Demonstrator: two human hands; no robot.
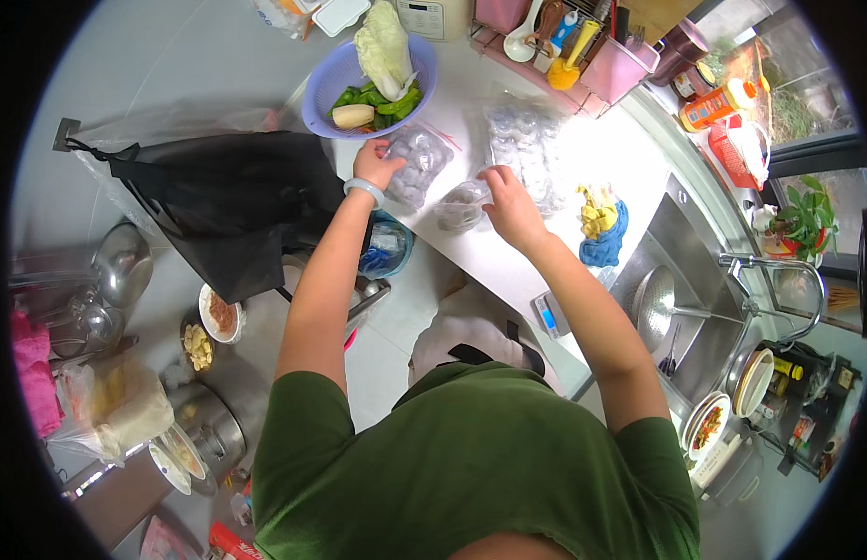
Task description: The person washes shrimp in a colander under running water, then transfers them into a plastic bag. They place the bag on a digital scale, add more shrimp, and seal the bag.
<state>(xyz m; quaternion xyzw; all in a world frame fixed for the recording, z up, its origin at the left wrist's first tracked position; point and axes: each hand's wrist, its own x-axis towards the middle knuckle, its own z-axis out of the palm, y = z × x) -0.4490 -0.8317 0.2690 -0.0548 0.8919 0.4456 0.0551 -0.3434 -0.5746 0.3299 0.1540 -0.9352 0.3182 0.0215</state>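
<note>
My left hand (375,166), with a pale bangle at the wrist, touches the left edge of a clear plastic bag (418,162) of grey rounded pieces. Whether its fingers grip that edge is unclear. Between thumb and fingers, my right hand (512,210) pinches the edge of a smaller clear bag (460,208) with greyish contents, at the white counter's near edge. Behind it lies a large flat clear pack (524,143) of grey pieces that look like shrimp, partly washed out by glare.
A purple basket (313,105) holds cabbage and green peppers. Yellow and blue cloths (603,234) lie right of the pack, near the sink (692,241). A digital scale (550,315) sits by my right forearm. A black bag (230,189) hangs at left.
</note>
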